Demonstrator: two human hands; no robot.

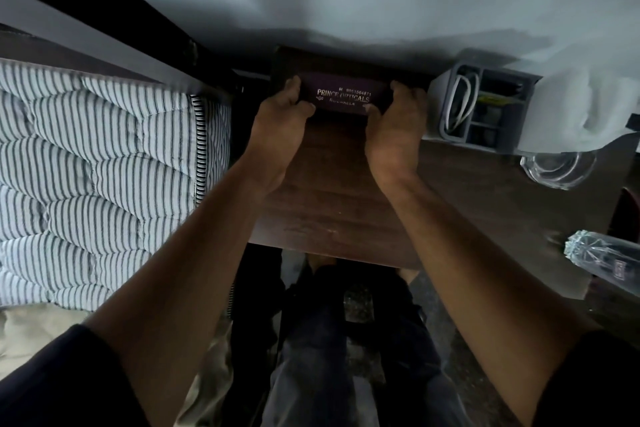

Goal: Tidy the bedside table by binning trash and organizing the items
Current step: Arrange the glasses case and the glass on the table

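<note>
A dark purple glasses case (343, 94) with gold lettering lies at the far edge of the dark wooden bedside table (332, 204), close to the wall. My left hand (282, 128) grips its left end and my right hand (394, 128) grips its right end. Thumbs lie along the near side of the case, fingers curl over the ends. To the right stands a grey compartment organizer (481, 107) holding a white cable and small items.
A white cloth or tissue (581, 107) drapes over the organizer's right side. A clear glass dish (557, 170) and a crumpled clear plastic bottle (602, 256) sit at the table's right. A striped mattress (97, 177) borders the left. My legs show below the table's near edge.
</note>
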